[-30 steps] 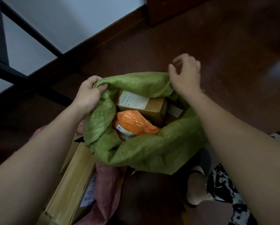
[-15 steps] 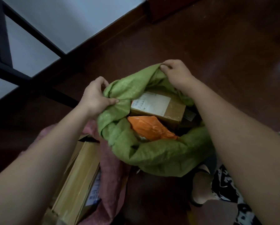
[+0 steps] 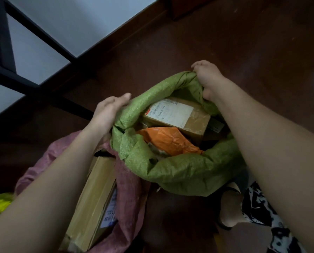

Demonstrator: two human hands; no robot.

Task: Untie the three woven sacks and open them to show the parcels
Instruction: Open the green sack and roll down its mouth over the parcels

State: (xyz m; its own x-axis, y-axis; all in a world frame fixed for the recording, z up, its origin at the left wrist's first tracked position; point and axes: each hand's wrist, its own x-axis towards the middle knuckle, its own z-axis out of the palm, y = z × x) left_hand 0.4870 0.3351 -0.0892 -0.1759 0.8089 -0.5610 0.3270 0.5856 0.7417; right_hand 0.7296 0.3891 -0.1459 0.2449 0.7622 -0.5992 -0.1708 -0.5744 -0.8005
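A green woven sack point(image 3: 180, 172) sits mid-frame, mouth rolled open over a labelled cardboard box point(image 3: 178, 115) and orange parcel point(image 3: 169, 141); the left hand point(image 3: 107, 117) lies at 9 o'clock with fingers fairly straight against the rim, the right hand point(image 3: 207, 77) grips cloth at 1 o'clock, and folding the rim lower seems next.

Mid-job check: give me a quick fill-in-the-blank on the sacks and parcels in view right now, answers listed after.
1. The right hand grips the far rim of the ____ woven sack.
2. Beside the labelled cardboard box in that sack lies a plastic mailer coloured ____.
3. The long cardboard box near the left forearm lies in a sack coloured ____.
4. The left hand touches the green sack's ____ side.

Missing words: green; orange; pink; left
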